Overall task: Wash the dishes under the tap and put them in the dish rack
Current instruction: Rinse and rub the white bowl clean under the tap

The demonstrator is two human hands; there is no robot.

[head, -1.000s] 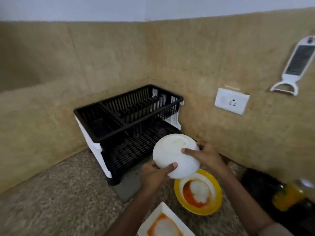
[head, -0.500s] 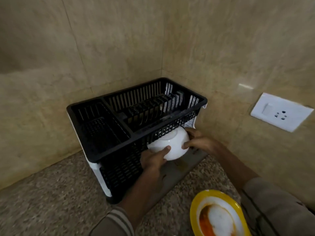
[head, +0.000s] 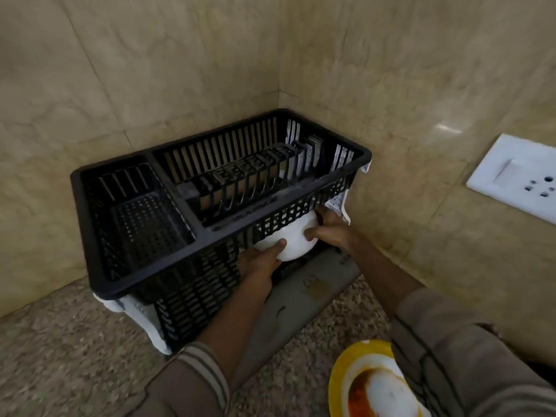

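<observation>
A white bowl [head: 293, 240] sits upside down, pushed halfway under the top tier of the black two-tier dish rack [head: 144, 278], on its lower shelf at the right. My left hand [head: 260, 264] holds the bowl's near left side with the thumb on top. My right hand [head: 331, 230] grips its right side, fingers curled round it. Part of the bowl is hidden behind the rack's front lattice. A dirty yellow plate [head: 343, 377] with a white, orange-stained dish [head: 382, 392] stacked in it lies at the bottom right.
The rack stands in a corner of beige tiled walls on a speckled counter [head: 60, 356]. A grey drip tray [head: 301, 299] juts out under it. A white wall socket [head: 517, 176] is at the right. The rack's top tier has a plate slot row and a cutlery bin.
Both hands have carried the white bowl from above the yellow plate to the rack and slid it further under the top tier. My head has moved closer to the rack.
</observation>
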